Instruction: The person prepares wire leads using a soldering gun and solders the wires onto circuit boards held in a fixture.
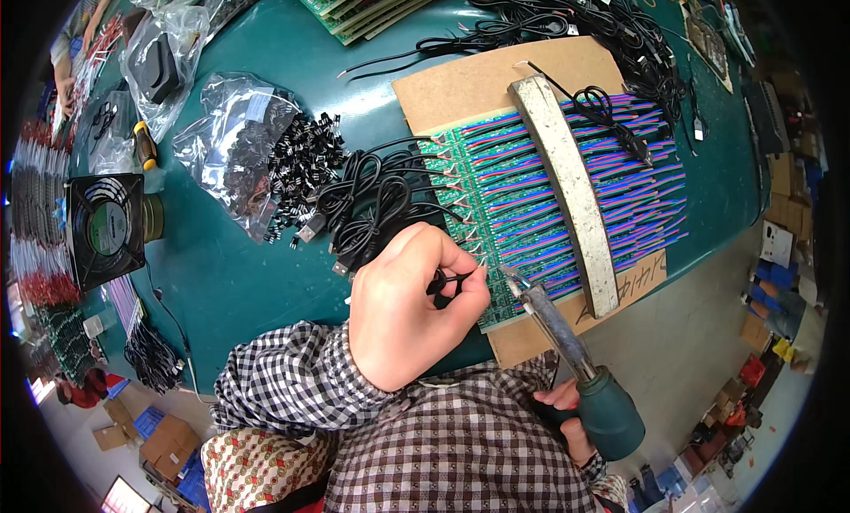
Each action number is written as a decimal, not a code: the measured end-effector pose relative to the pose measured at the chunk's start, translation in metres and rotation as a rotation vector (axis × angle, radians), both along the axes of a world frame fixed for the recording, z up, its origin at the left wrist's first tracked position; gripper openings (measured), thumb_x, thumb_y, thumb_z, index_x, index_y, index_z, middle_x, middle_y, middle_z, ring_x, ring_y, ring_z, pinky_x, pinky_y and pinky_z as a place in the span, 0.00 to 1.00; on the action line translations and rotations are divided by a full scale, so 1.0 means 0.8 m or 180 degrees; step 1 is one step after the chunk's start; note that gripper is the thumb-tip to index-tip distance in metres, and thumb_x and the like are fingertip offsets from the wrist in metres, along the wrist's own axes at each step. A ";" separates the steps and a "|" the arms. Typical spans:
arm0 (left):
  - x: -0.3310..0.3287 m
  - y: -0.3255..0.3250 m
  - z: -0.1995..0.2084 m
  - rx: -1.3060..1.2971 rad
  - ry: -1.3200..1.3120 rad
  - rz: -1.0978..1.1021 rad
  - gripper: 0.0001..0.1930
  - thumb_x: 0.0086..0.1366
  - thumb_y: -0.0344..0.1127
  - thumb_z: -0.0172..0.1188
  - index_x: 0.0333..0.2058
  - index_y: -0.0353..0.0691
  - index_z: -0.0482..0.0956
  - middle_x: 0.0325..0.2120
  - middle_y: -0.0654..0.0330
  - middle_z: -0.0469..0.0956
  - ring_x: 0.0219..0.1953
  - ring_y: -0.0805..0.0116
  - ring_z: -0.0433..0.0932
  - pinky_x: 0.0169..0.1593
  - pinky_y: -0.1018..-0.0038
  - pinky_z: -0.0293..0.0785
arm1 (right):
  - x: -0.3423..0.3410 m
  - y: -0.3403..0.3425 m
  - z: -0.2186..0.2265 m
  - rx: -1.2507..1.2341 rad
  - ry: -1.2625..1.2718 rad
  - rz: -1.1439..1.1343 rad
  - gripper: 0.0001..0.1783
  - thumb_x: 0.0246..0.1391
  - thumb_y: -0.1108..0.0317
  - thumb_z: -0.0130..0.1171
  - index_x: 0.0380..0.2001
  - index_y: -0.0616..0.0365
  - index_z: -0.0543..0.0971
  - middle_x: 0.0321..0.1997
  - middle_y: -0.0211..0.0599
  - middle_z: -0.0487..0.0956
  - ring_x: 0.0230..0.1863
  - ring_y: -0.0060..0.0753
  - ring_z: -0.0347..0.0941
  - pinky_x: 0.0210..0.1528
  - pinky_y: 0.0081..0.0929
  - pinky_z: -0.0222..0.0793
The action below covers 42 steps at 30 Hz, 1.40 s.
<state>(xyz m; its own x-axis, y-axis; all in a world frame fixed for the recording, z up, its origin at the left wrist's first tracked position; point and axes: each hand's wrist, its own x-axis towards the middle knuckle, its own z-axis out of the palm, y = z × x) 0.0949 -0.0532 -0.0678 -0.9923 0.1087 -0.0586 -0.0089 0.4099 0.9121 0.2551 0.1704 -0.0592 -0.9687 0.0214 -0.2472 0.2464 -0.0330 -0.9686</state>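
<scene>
My left hand [403, 305] is closed in a pinch on a thin black cable [443, 283], its stripped end at the near part of the green circuit board panel [503, 308]. In my right hand [567, 416], partly hidden at the lower right, is a soldering iron [560, 331] with a dark green handle. The iron's tip points up and left, close to the left fingertips and the board's solder points. Rows of blue, red and black wires [531, 199] run rightward from the panel. Across them lies a worn metal bar [567, 190], pressing on the wires.
Coiled black USB cables [363, 203] lie left of the panel, beside a bag of small black connectors [305, 159]. Brown cardboard [505, 84] lies underneath. A square fan [106, 230] and a yellow-black screwdriver [144, 146] are at left. More cables [611, 26] heap far right.
</scene>
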 end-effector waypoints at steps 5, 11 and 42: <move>-0.002 -0.002 0.000 0.0047 -0.0032 -0.0010 0.08 0.51 0.23 0.67 0.23 0.37 0.74 0.20 0.67 0.71 0.20 0.84 0.66 0.22 0.85 0.62 | -0.002 -0.009 0.004 -0.0188 -0.0134 -0.0137 0.16 0.47 0.70 0.67 0.36 0.69 0.76 0.30 0.42 0.78 0.32 0.36 0.79 0.41 0.39 0.81; -0.001 -0.001 0.001 0.0043 -0.0003 0.0017 0.09 0.51 0.23 0.67 0.22 0.37 0.74 0.20 0.67 0.70 0.20 0.84 0.66 0.22 0.85 0.62 | -0.005 -0.007 0.005 -0.0247 -0.0140 -0.0090 0.14 0.45 0.74 0.68 0.35 0.68 0.77 0.30 0.41 0.77 0.32 0.35 0.78 0.41 0.42 0.81; 0.010 -0.007 0.026 -0.0667 0.0181 -0.0221 0.11 0.50 0.25 0.69 0.31 0.34 0.76 0.26 0.60 0.74 0.28 0.68 0.74 0.30 0.75 0.70 | -0.049 0.015 0.002 -0.1262 0.0656 -0.1397 0.34 0.65 0.47 0.46 0.57 0.69 0.59 0.29 0.33 0.67 0.31 0.27 0.67 0.33 0.33 0.81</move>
